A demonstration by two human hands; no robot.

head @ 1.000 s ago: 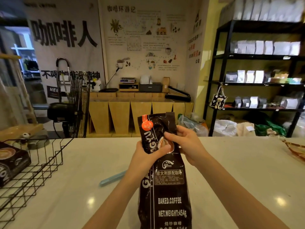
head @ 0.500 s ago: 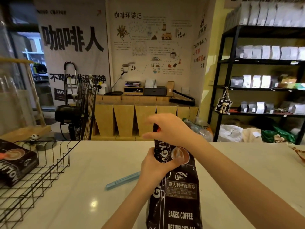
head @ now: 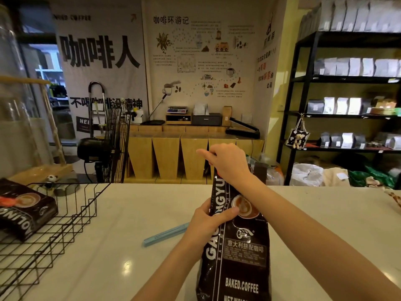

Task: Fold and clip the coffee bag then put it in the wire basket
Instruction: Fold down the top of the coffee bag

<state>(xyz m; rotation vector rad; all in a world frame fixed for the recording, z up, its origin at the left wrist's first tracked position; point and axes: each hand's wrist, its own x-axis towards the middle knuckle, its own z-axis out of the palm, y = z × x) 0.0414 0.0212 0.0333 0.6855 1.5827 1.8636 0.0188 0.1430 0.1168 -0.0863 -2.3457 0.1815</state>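
A tall black coffee bag (head: pixel 238 257) stands upright on the white counter in front of me. My left hand (head: pixel 208 222) grips its left side about halfway up, thumb across the front. My right hand (head: pixel 227 162) is closed over the bag's top edge and hides it. A light blue bag clip (head: pixel 166 234) lies flat on the counter just left of my left wrist. The black wire basket (head: pixel 65 216) sits at the left edge of the counter, with another black coffee bag (head: pixel 23 209) lying inside it.
The white counter (head: pixel 130 213) stretches left and right of the bag. A black floor fan (head: pixel 112 144) and wooden cabinets stand beyond the counter. Black shelves (head: pixel 347 116) with packaged bags fill the right side. A brown patterned item (head: pixel 393 197) pokes in at the right edge.
My right hand has moved from the bag's front upper part up to its top edge and closed over it. The left hand keeps its hold on the bag's side.
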